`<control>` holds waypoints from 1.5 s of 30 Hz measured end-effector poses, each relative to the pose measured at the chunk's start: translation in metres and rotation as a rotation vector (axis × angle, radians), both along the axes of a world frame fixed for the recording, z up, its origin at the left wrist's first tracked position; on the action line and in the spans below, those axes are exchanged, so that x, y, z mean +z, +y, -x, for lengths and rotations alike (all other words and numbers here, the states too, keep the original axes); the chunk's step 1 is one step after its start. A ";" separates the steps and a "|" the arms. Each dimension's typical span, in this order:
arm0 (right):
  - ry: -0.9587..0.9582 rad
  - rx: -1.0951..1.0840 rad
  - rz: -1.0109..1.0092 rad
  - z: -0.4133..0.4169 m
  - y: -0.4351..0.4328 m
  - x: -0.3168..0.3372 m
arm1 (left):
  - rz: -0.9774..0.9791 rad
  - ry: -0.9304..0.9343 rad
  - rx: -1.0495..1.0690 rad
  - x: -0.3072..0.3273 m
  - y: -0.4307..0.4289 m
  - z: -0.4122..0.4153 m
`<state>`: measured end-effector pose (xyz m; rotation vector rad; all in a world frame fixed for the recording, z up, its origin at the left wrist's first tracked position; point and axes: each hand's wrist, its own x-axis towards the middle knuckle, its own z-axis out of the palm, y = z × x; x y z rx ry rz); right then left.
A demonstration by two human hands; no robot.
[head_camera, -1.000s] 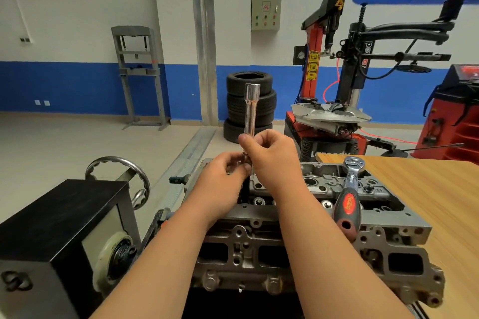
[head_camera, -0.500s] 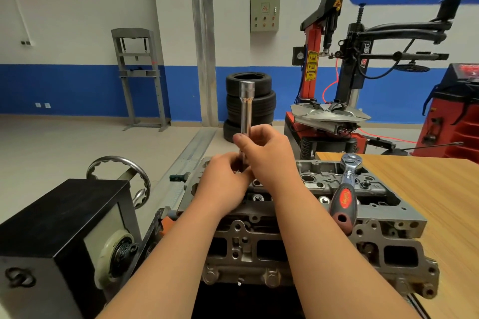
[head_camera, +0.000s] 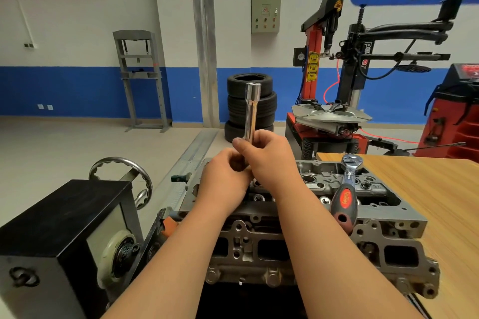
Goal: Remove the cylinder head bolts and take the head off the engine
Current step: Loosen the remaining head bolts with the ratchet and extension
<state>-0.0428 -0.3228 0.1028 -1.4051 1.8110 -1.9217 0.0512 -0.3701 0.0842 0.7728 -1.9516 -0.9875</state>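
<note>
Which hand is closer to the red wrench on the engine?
Right. The right hand, holding the socket, sits left of the wrench; the left hand is farther away, beyond it.

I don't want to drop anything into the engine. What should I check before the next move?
1. Grip on the long socket: ok, right hand and left hand both hold its lower part.
2. Socket upright: ok.
3. Its lower end: cannot tell, the hands hide it.
4. Reach to the ratchet: ok, it lies on the cylinder head.
5. Setting-down place: ok, wooden tabletop beside the head.
</note>
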 end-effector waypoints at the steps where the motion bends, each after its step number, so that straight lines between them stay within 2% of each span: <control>1: 0.003 0.008 -0.009 -0.001 0.001 0.002 | 0.012 -0.026 -0.045 -0.001 0.000 0.000; 4: -0.016 0.088 -0.102 -0.006 0.002 0.005 | -0.012 -0.023 -0.156 0.000 -0.002 -0.005; 9: 0.123 0.071 -0.251 -0.006 0.001 0.002 | -0.039 0.078 -0.004 -0.001 -0.006 -0.005; 13: -0.079 -0.051 -0.116 -0.003 0.002 0.005 | -0.106 0.187 -0.040 -0.005 -0.008 -0.005; 15: -0.060 -0.048 -0.121 -0.005 0.003 0.005 | -0.116 0.226 -0.040 -0.003 -0.008 -0.007; 18: -0.047 0.009 -0.107 -0.013 0.005 0.013 | -0.270 0.285 -0.062 0.007 -0.006 -0.001; 21: -0.150 0.092 -0.096 -0.034 0.003 0.022 | -0.530 0.395 -0.249 0.036 0.001 0.006; 23: -0.198 0.077 -0.142 -0.051 -0.001 0.021 | -0.568 0.422 -0.376 0.049 0.007 0.006; 25: -0.335 0.082 -0.161 -0.047 -0.005 0.023 | -0.500 0.320 -0.518 0.049 0.007 -0.008; 27: -0.671 0.083 -0.128 -0.020 -0.010 0.038 | -0.511 0.172 -0.636 0.051 0.010 -0.022; 28: -0.832 0.022 -0.110 -0.003 -0.012 0.044 | -0.502 0.178 -0.627 0.049 0.006 -0.032; 29: -0.892 -0.088 -0.117 0.012 -0.013 0.047 | -0.480 0.215 -0.555 0.046 -0.003 -0.041; 31: -0.864 -0.206 -0.156 0.017 -0.011 0.038 | -0.465 0.342 -0.201 0.050 -0.025 -0.036; 32: -0.824 -0.155 -0.163 0.005 -0.011 0.031 | -0.401 0.326 -0.206 0.051 -0.027 -0.035; 33: -0.798 -0.080 -0.147 -0.008 -0.010 0.026 | -0.339 0.300 -0.385 0.048 -0.020 -0.032; 35: -0.702 0.043 -0.155 -0.027 -0.015 0.022 | -0.417 0.279 -0.577 0.043 -0.002 -0.024; 37: -0.695 0.023 -0.170 -0.021 -0.022 0.041 | -0.492 0.201 -0.667 0.044 0.013 -0.030; 39: -0.766 -0.087 -0.222 0.001 -0.029 0.057 | -0.480 0.176 -0.611 0.038 0.011 -0.042; 40: -0.798 -0.147 -0.225 0.007 -0.029 0.057 | -0.469 0.284 -0.544 0.035 0.005 -0.046; 41: -0.803 -0.168 -0.217 0.006 -0.024 0.054 | -0.468 0.382 -0.380 0.036 -0.005 -0.042; 42: -0.766 -0.149 -0.218 -0.003 -0.020 0.047 | -0.348 0.404 -0.358 0.030 -0.015 -0.045; 45: -0.716 -0.010 -0.166 -0.032 -0.017 0.034 | -0.454 0.327 -0.501 0.030 0.001 -0.033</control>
